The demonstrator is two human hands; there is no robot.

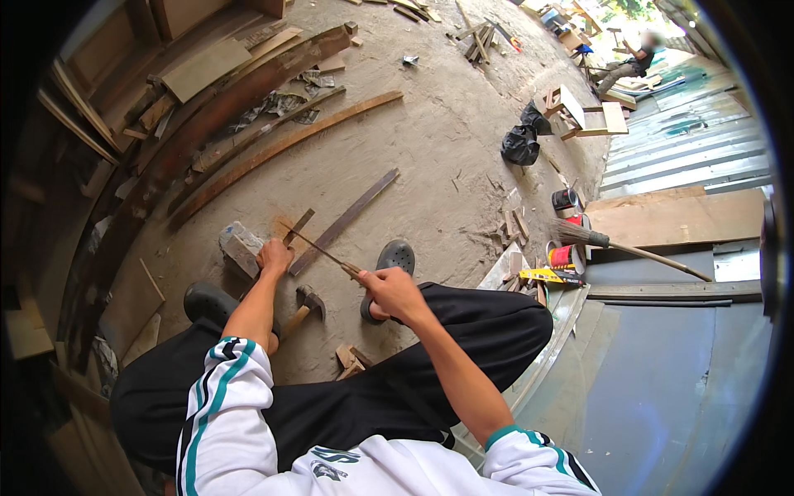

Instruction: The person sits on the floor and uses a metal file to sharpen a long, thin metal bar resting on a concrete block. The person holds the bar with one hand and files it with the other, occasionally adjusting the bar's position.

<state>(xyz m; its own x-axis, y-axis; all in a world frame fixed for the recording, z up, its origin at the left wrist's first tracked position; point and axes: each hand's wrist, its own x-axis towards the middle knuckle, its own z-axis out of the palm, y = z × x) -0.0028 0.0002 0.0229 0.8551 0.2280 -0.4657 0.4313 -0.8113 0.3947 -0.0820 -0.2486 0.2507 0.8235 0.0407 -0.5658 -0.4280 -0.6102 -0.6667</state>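
Observation:
My right hand [392,293] is closed around the wooden handle of a handsaw. The thin saw blade [318,246] slants away to the upper left and reaches a short wooden strip [302,221]. On that strip my left hand [275,258] is closed, pressing it over a wooden block [241,255]. Reddish sawdust lies on the ground just beyond the blade's tip. Between my feet rests a claw hammer [308,307] with a wooden handle. A long dark wooden batten [351,217] lies on the ground beyond the saw.
Long beams [281,153] and loose boards are piled at the left. At right are paint cans [566,256], a broom [637,251], a yellow level [546,275] and a grey metal sheet [662,380]. Black bags [520,145] lie farther off. Another person [635,62] sits at the far right.

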